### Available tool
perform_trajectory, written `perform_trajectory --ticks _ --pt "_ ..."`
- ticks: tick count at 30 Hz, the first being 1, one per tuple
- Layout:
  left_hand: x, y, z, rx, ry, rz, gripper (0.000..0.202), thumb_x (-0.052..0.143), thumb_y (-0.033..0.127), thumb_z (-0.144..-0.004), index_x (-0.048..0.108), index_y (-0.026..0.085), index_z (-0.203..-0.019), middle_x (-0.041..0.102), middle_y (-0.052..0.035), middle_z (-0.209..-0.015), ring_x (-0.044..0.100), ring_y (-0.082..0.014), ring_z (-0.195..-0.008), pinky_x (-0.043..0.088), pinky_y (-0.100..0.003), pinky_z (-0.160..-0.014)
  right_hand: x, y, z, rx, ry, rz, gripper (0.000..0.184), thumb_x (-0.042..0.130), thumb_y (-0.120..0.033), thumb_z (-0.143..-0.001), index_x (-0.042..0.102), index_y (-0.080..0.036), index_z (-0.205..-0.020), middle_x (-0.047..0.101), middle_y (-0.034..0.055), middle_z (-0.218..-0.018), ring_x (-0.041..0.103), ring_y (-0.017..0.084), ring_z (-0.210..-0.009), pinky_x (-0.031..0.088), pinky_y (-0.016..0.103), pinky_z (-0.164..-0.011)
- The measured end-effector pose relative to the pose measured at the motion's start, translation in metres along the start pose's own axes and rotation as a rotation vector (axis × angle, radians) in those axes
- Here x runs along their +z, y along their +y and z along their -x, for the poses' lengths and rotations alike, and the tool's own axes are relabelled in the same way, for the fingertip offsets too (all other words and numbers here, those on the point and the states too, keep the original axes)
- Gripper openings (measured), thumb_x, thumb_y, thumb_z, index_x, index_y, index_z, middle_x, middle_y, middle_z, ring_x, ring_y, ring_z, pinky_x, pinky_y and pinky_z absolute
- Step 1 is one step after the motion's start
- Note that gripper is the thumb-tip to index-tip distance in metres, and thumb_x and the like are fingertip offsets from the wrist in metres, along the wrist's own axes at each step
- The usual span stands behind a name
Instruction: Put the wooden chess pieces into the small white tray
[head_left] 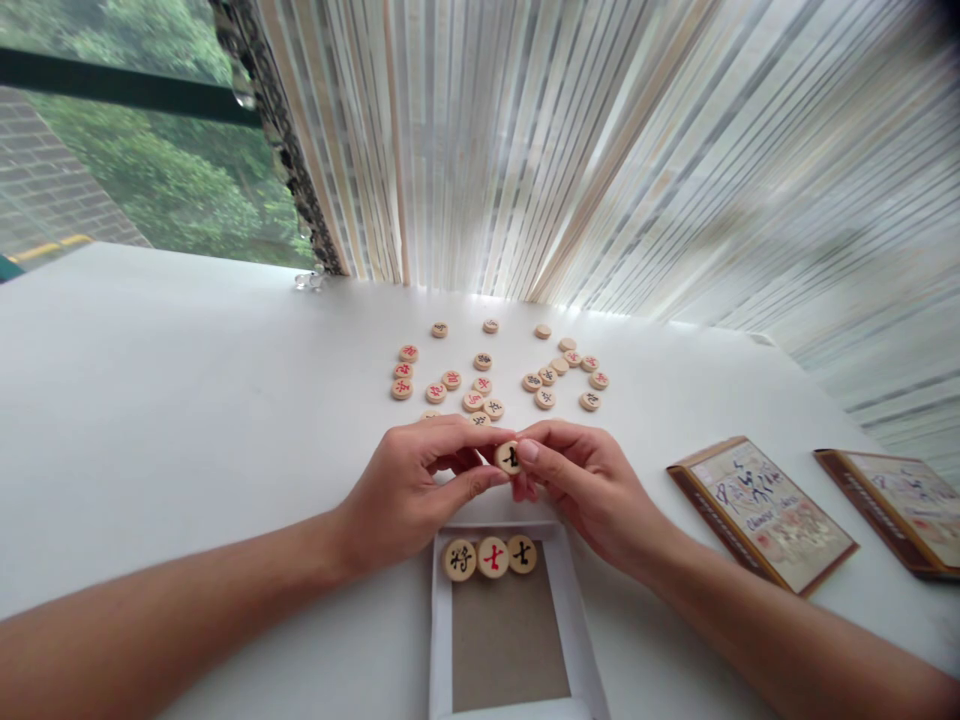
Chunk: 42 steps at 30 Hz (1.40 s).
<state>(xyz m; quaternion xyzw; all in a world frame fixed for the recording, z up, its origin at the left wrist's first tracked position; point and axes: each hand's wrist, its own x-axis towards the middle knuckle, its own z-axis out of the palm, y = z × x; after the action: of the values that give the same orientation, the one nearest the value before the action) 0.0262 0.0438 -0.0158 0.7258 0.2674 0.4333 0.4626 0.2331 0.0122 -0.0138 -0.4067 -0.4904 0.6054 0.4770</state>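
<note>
Between my two hands is a round wooden Chinese chess piece (508, 458) with a black character on its face. My left hand (420, 480) pinches it from the left with thumb and index finger, while my right hand (592, 480) grips it from the right, thumb on the face. Just below them lies a shallow white box tray (506, 650) with a grey-brown bottom. Three chess pieces sit in a row at its far end: a black-marked one (460, 560), a red-marked one (493, 558) and another black-marked one (522, 554).
Several loose chess pieces (482, 385) are scattered beyond my hands, some face down. Two Chinese chess box lids, one nearer (765, 512) and one farther right (900, 505), lie on the white table (187, 400). Striped string curtains (510, 150) hang behind, beside a window.
</note>
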Motion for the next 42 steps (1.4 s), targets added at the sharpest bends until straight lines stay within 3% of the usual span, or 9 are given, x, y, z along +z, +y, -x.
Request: perform_trajectory --ticks 5,10,18,27,35,42 --pt "0.0005 0.0001 0.0006 -0.044 0.015 0.056 0.026 0.080 0.017 -0.092 0.082 0.016 -0.118 0.080 -0.0090 -0.102 0.075 -0.0157 -0.083 0.063 -0.023 -0.072 0.0020 0.0002 0.0000 0.037 -0.006 -0.091 0.026 0.098 -0.029 -0.074 0.080 -0.019 -0.091 0.074 -0.0009 -0.071 0.066 0.011 -0.064 0.052 0.021 -0.064" --pt "-0.0003 0.0022 0.0012 0.086 -0.035 -0.086 0.027 0.077 0.013 -0.094 0.082 0.019 -0.120 0.081 -0.0064 -0.097 0.074 -0.0144 -0.084 0.060 -0.021 -0.073 0.0064 -0.0023 -0.0001 0.082 0.025 -0.096 0.036 0.105 -0.028 -0.060 0.075 -0.019 -0.078 0.075 -0.0006 -0.071 0.066 0.012 -0.062 0.054 0.023 -0.061" --pt "-0.0008 0.0027 -0.0002 0.145 -0.056 -0.121 0.029 0.075 0.011 -0.096 0.080 0.020 -0.123 0.082 -0.0043 -0.095 0.075 -0.0136 -0.087 0.059 -0.020 -0.076 0.0045 -0.0048 0.0010 0.025 0.022 0.033 0.032 0.096 -0.043 -0.076 0.077 -0.018 -0.080 0.072 0.0004 -0.064 0.062 0.013 -0.059 0.049 0.025 -0.058" --pt "-0.0009 0.0025 0.0013 0.069 -0.004 -0.073 0.029 0.078 0.013 -0.093 0.083 0.022 -0.120 0.079 -0.0049 -0.094 0.072 -0.0133 -0.080 0.059 -0.021 -0.072 -0.0007 -0.0021 0.0012 -0.026 -0.060 -0.007 0.019 0.087 -0.036 -0.089 0.083 -0.019 -0.096 0.075 0.0014 -0.075 0.067 0.013 -0.069 0.053 0.024 -0.069" --pt "-0.0002 0.0013 0.0017 0.044 -0.008 -0.016 0.030 0.077 0.012 -0.093 0.082 0.021 -0.121 0.079 -0.0044 -0.096 0.072 -0.0117 -0.079 0.060 -0.021 -0.076 -0.0021 -0.0005 0.0008 0.007 -0.058 -0.063 0.020 0.095 -0.027 -0.080 0.082 -0.020 -0.093 0.077 0.0003 -0.074 0.070 0.012 -0.068 0.053 0.021 -0.069" --pt "-0.0012 0.0026 0.0006 0.103 -0.036 -0.073 0.032 0.076 0.009 -0.094 0.081 0.021 -0.123 0.080 -0.0034 -0.095 0.072 -0.0114 -0.083 0.057 -0.018 -0.073 -0.0012 0.0006 0.0008 -0.004 -0.016 -0.005 0.021 0.090 -0.037 -0.086 0.082 -0.018 -0.087 0.074 0.0007 -0.067 0.066 0.012 -0.062 0.051 0.022 -0.063"
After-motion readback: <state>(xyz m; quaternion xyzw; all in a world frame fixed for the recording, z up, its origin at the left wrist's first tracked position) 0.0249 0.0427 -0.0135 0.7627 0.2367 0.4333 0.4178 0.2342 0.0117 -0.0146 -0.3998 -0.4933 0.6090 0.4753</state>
